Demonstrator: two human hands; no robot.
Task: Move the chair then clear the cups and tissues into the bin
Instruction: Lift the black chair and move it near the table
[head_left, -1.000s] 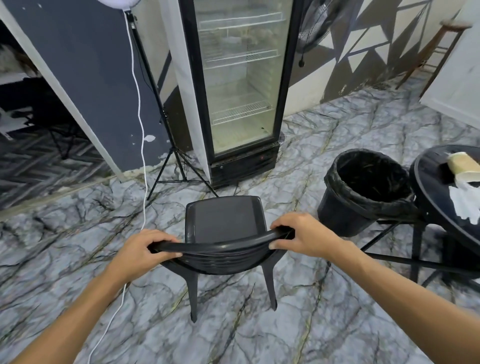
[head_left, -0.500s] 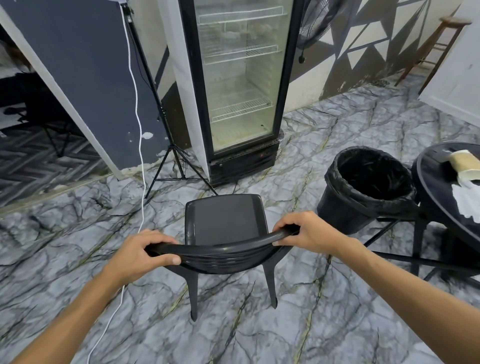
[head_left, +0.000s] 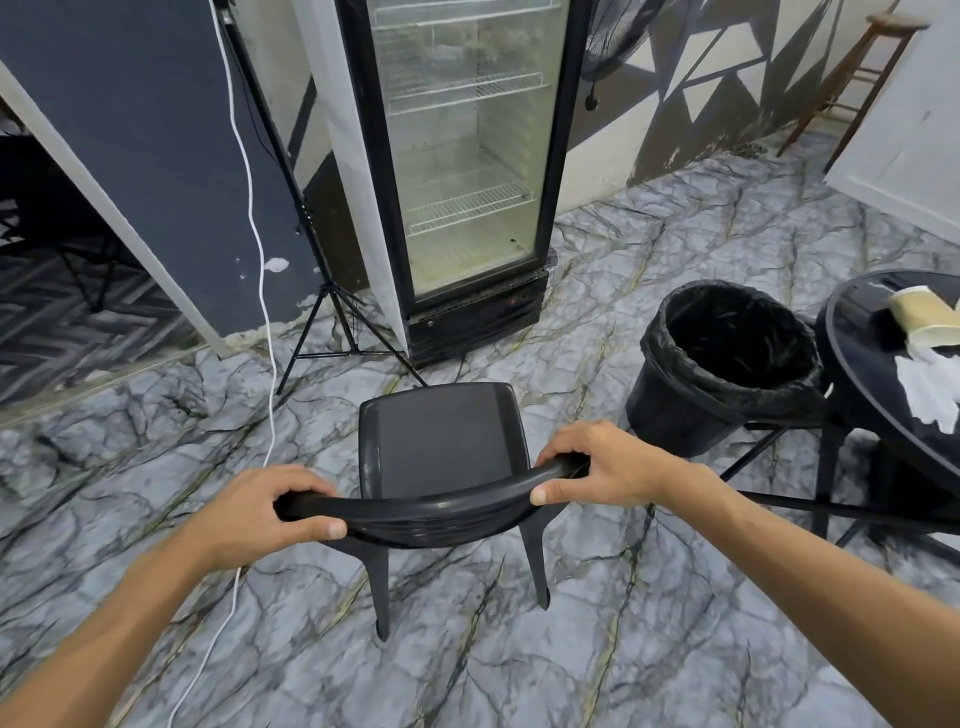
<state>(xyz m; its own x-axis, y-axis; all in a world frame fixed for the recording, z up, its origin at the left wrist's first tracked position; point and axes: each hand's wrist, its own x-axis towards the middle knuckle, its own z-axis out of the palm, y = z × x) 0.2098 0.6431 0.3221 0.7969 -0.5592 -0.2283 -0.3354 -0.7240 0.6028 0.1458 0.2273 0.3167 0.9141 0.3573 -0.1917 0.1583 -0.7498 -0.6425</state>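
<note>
Fingers (head_left: 306, 480) of left hand (head_left: 254, 514) wrapped tight over the top rail of the black chair (head_left: 441, 447), thumb pressed along its front; right hand (head_left: 597, 470) closed the same way on the rail's other end. Chair upright on the marble floor (head_left: 597, 649), seat facing away, rear legs nearest. Best done by lifting evenly with both hands so no leg drags, steering clear of the white cable (head_left: 260, 291) at left and the bin (head_left: 727, 369) at right. Black-lined bin open, just beside the tabletop (head_left: 852, 332). Near the tabletop's right edge, a tipped paper cup (head_left: 922, 314) touching crumpled tissues (head_left: 930, 387), both not yet cleared.
</note>
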